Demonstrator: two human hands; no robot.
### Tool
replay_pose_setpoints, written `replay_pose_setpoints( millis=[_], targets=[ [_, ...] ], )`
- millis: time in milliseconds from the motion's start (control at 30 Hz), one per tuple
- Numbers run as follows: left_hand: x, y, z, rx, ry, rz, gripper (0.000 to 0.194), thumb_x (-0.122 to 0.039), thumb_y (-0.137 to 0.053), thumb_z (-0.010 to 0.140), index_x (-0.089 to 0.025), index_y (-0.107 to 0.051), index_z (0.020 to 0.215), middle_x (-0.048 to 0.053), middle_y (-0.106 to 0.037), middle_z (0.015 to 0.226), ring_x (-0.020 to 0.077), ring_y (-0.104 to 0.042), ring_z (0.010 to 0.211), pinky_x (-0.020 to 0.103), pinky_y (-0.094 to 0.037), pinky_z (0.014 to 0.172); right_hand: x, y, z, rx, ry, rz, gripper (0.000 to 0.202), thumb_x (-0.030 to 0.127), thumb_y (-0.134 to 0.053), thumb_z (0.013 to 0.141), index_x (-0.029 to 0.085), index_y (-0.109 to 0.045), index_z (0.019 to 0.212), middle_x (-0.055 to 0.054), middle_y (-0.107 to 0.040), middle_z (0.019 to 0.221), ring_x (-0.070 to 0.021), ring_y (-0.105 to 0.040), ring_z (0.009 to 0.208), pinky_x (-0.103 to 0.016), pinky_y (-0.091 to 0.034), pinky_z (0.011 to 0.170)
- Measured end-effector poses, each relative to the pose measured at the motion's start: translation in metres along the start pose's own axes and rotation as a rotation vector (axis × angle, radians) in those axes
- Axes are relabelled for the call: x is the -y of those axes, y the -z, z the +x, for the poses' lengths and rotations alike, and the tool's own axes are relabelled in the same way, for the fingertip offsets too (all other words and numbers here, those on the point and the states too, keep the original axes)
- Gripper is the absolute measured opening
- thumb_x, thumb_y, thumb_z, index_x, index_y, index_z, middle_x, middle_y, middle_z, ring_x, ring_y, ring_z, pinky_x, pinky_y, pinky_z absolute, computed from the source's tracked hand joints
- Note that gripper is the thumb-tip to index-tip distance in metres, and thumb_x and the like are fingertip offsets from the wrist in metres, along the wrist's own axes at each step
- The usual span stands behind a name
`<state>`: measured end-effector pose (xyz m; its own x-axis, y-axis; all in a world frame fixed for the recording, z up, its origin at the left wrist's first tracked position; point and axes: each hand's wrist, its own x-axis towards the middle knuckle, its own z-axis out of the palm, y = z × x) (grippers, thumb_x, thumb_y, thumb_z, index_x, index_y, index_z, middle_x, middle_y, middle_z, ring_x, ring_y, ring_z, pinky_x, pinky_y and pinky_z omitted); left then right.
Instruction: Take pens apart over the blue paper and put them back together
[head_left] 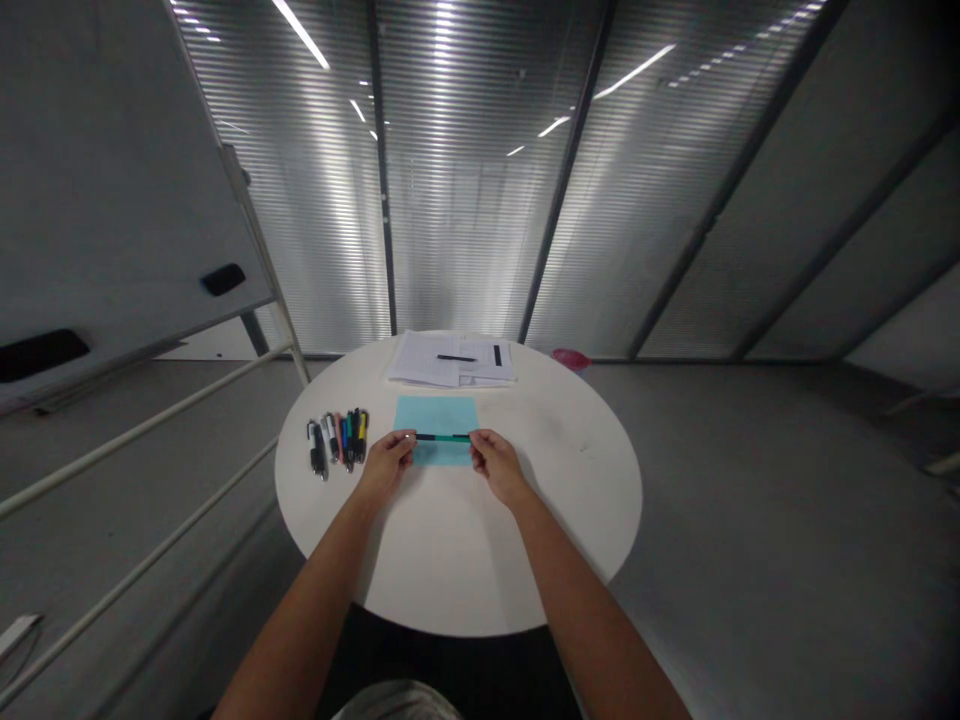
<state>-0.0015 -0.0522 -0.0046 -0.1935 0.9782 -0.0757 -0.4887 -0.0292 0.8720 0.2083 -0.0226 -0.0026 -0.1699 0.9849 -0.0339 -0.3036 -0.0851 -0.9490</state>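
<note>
A green and black pen [444, 438] lies level between my two hands, above a light blue sheet of paper [435, 412]. My left hand [391, 457] pinches its left end, and my right hand [493, 460] pinches the right end. Both sets of fingers are closed on it. Left of my left hand, several pens [337, 438] in black, white, pink, blue, green and yellow lie side by side on the white round table [457, 560].
White printed papers [424, 362] lie at the table's far side, with a dark pen [456, 358] on top. A pink-red object [571, 359] shows past the far right edge. A whiteboard [112, 180] on a pale metal frame [142, 448] stands at left, before a blind-covered glass wall [457, 200].
</note>
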Motion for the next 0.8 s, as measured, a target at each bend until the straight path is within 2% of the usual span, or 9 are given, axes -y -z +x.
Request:
replay_pose_setpoints(
  millis=[333, 800],
  targets=[
    [0.0019, -0.0011, 0.0, 0.003, -0.028, 0.034, 0.034, -0.034, -0.084, 0.056, -0.011, -0.064, 0.071, 0.0, -0.058, 0.065, 0.0056, -0.045, 0.053, 0.021, -0.034, 0.051, 0.0003, -0.0003, -0.0016, -0.014, 0.017, -0.015, 0.039, 0.052, -0.075, 0.064, 0.02, -0.059, 0.078, 0.004, -0.055, 0.06, -0.0069, -0.044, 0.047, -0.021, -0.03, 0.043],
    [0.0055, 0.0027, 0.0027, -0.009, -0.047, 0.083, 0.034, -0.036, -0.084, 0.057, -0.012, -0.062, 0.066, 0.001, -0.058, 0.064, 0.0064, -0.044, 0.052, 0.022, -0.034, 0.051, -0.0051, 0.006, -0.0002, 0.065, 0.04, 0.004, 0.034, 0.046, -0.077, 0.067, 0.021, -0.056, 0.079, 0.004, -0.056, 0.065, -0.0084, -0.048, 0.056, -0.022, -0.034, 0.05]
  ],
)
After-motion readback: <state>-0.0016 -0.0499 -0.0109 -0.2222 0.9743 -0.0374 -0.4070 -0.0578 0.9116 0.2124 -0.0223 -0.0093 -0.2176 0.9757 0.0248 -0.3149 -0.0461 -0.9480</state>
